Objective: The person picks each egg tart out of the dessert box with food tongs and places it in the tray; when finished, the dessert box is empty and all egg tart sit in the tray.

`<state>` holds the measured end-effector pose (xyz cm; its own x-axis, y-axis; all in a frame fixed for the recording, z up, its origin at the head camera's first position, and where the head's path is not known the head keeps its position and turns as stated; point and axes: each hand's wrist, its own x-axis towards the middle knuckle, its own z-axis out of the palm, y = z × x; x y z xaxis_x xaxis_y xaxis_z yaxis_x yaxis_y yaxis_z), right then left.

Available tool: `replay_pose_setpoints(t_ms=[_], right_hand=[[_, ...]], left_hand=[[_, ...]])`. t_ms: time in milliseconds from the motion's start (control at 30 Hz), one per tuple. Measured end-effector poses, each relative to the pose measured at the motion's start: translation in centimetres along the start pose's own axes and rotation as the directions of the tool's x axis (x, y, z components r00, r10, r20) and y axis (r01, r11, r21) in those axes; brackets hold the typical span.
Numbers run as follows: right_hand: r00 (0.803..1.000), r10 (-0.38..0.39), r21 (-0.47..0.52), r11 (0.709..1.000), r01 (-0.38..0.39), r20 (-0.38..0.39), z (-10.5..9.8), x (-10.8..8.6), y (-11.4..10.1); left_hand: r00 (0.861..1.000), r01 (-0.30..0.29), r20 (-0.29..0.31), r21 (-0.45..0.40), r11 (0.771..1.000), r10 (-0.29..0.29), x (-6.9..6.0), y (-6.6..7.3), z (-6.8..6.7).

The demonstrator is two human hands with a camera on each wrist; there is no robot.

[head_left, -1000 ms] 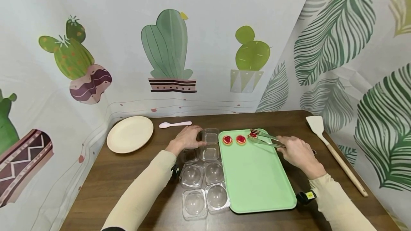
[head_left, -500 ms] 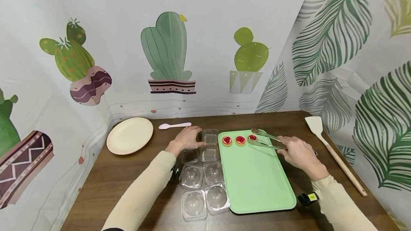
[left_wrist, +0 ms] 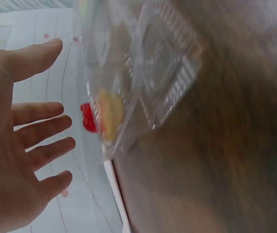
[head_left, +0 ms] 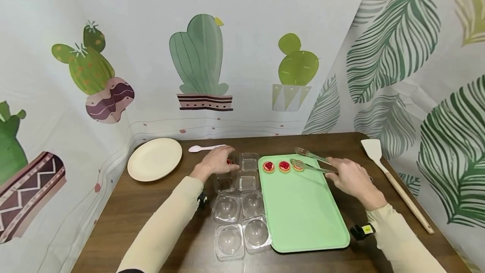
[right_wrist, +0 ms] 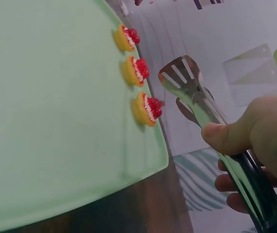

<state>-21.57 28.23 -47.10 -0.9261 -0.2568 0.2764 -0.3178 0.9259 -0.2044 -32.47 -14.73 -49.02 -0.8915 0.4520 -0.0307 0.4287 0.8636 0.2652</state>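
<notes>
In the head view my right hand (head_left: 351, 179) grips metal tongs (right_wrist: 194, 92) over the far right of the green tray (head_left: 303, 210). The tongs' ends are spread apart, and nothing sits between them in the right wrist view. Three small red-topped tarts (right_wrist: 147, 109) stand in a row along the tray's far edge. My left hand (head_left: 217, 162) hovers by the clear plastic container (head_left: 248, 180), its fingers extended and apart in the left wrist view. Another tart (left_wrist: 110, 114) shows through that container's plastic, partly hidden by the hand in the head view.
Clear domed lids (head_left: 229, 241) lie nearer me, left of the tray. A cream plate (head_left: 154, 159) and a pale pink spoon (head_left: 201, 148) are at the back left. Along the right edge lies a white spatula (head_left: 398, 184) with a wooden handle.
The tongs have let go of the third tart, which now stands on the tray, and their ends have spread. My left hand has drawn slightly left, uncovering part of the tart in the container.
</notes>
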Motion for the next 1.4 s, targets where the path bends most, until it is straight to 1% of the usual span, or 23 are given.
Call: replay_pose_setpoints(t_ms=[167, 267, 400, 500, 600, 733, 967, 1033, 1133, 1267, 1400], right_hand=[[0.999, -0.033, -0.016, 0.999, 0.033, -0.024, -0.5, 1.0, -0.6], [0.998, -0.052, -0.014, 0.999, 0.051, -0.041, -0.7, 1.8, -1.2], [0.995, -0.073, -0.002, 0.997, 0.073, -0.063, -1.0, 2.9, -2.3], [0.992, -0.103, 0.004, 0.995, 0.103, -0.071, -1.0, 4.0, -3.3], [0.988, -0.136, 0.006, 0.991, 0.137, -0.072, -0.9, 5.2, -4.4], [0.983, -0.174, 0.021, 0.984, 0.175, -0.062, -0.6, 6.5, -5.8], [0.971, -0.235, 0.055, 0.970, 0.237, -0.039, 0.4, 8.5, -8.6], [0.971, -0.238, 0.051, 0.970, 0.239, -0.021, 0.8, 9.0, -9.3], [0.969, -0.248, 0.038, 0.968, 0.247, 0.016, 1.5, 9.7, -10.4], [0.959, -0.279, 0.013, 0.960, 0.278, 0.046, 2.6, 10.6, -11.7], [0.954, -0.291, -0.001, 0.956, 0.292, 0.071, 3.6, 11.4, -12.9]], left_hand=[[1.000, 0.012, -0.019, -0.007, 1.000, -0.012, -0.4, -0.8, -0.5], [1.000, 0.002, -0.029, -0.005, 1.000, -0.002, -0.7, -1.2, -0.9], [0.999, -0.008, -0.047, -0.036, 0.999, 0.006, -1.0, -1.7, -1.4], [0.998, -0.003, -0.057, -0.072, 0.997, -0.001, -1.2, -2.2, -1.6], [0.998, 0.001, -0.070, -0.077, 0.997, -0.006, -1.4, -2.7, -1.6], [0.997, -0.001, -0.080, -0.075, 0.997, -0.005, -1.6, -3.4, -1.4], [0.996, -0.026, -0.087, -0.078, 0.997, 0.019, -2.2, -4.3, -1.0], [0.996, -0.033, -0.091, -0.083, 0.996, 0.025, -2.2, -4.5, -0.7], [0.996, -0.033, -0.081, -0.091, 0.995, 0.026, -2.3, -4.8, -0.3], [0.998, -0.017, -0.057, -0.101, 0.995, 0.012, -2.5, -5.1, 0.2], [0.999, -0.011, -0.054, -0.098, 0.995, 0.005, -2.4, -5.2, 0.4]])
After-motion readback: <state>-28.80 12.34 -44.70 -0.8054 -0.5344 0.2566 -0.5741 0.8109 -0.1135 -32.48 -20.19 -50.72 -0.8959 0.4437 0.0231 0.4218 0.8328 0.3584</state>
